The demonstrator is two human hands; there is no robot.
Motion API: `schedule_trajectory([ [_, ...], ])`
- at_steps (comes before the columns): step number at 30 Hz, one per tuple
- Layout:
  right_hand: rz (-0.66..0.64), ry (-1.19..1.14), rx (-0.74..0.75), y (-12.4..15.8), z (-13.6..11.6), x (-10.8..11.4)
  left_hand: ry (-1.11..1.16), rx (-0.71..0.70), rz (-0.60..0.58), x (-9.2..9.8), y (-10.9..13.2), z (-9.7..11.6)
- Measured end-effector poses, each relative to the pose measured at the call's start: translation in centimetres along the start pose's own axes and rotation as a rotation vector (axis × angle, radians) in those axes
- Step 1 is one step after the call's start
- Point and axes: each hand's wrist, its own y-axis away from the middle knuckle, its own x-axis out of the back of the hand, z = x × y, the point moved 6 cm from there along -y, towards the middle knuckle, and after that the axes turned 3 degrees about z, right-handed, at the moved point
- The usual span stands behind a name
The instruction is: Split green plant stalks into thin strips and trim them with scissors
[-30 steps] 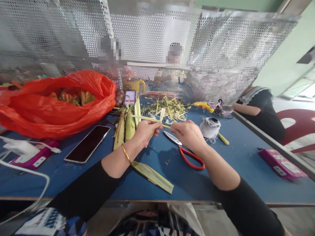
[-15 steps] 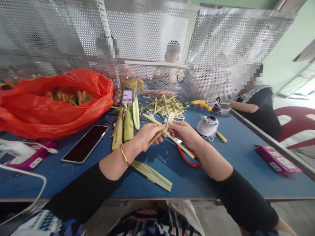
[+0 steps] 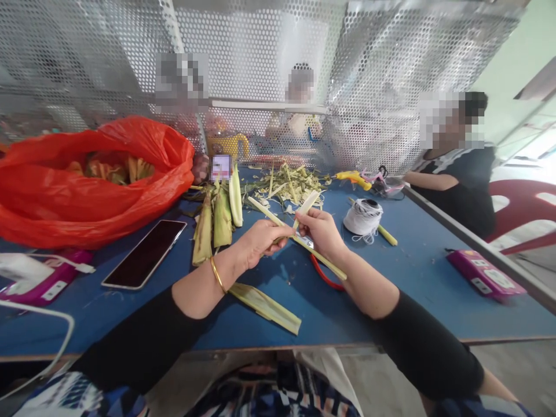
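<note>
My left hand (image 3: 260, 242) and my right hand (image 3: 320, 230) meet above the blue table (image 3: 417, 278), both pinched on pale green leaf strips (image 3: 299, 215) that cross between them. One long strip runs from upper left down to lower right under my right wrist. Red-handled scissors (image 3: 324, 277) lie on the table beneath my right forearm, partly hidden. A flat leaf piece (image 3: 266, 305) lies under my left forearm.
Several corn-husk pieces (image 3: 219, 220) and a heap of leaf scraps (image 3: 286, 185) lie behind my hands. A red plastic bag (image 3: 87, 179), a phone (image 3: 145, 253), a white thread spool (image 3: 363, 217), a glue gun (image 3: 354, 178) and pink boxes (image 3: 480, 280) stand around. Another person (image 3: 460, 174) sits at right behind a perforated metal screen (image 3: 269, 69).
My right hand has come in to meet the left, and the strips have swung from lying level to crossing diagonally. The scissors are now mostly covered by my right forearm.
</note>
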Motion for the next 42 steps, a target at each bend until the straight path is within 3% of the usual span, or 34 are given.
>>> schedule_trajectory([
  [6, -0.005, 0.030, -0.016, 0.1, 0.2, -0.2, -0.009, -0.014, -0.050, -0.1, 0.3, 0.2],
  [10, -0.076, 0.367, -0.093, -0.5, -0.8, 1.0, 0.047, 0.015, -0.064, 0.3, 0.0, -0.2],
  [13, 0.124, 0.772, 0.154, -1.0, -3.9, 3.2, 0.064, -0.007, -0.111, 0.4, -0.1, -0.1],
  [15, 0.190, 0.860, 0.320, -0.7, -5.5, 3.6, 0.015, -0.019, -0.134, 0.2, 0.0, 0.0],
  [16, 0.142, 0.847, 0.368, -0.6, -5.7, 3.2, -0.019, -0.018, -0.144, 0.1, 0.2, 0.1],
  [18, -0.097, 0.746, 0.357, -0.2, -5.1, 1.7, -0.080, -0.009, -0.154, -0.3, 0.5, 0.2],
  [20, -0.350, 0.605, 0.234, 0.5, -3.6, -0.1, -0.126, 0.000, -0.137, -0.7, 0.9, 0.2],
  [22, -0.460, 0.476, 0.108, 1.1, -2.4, -1.1, -0.163, 0.003, -0.087, -0.9, 1.1, 0.3],
  [27, -0.277, 0.312, 0.064, 1.3, -1.6, -1.1, -0.261, -0.057, -0.006, -1.2, 1.1, 0.3],
  [35, -0.005, 0.322, 0.228, 1.3, -2.1, -0.3, -0.407, -0.269, 0.005, -1.6, 1.2, 0.4],
  [38, 0.012, 0.337, 0.252, 1.3, -2.2, -0.3, -0.366, -0.232, -0.009, -1.6, 1.2, 0.4],
  [42, -0.114, 0.429, 0.292, 0.9, -3.1, -0.5, -0.208, -0.109, 0.049, -0.7, 0.9, 0.3],
])
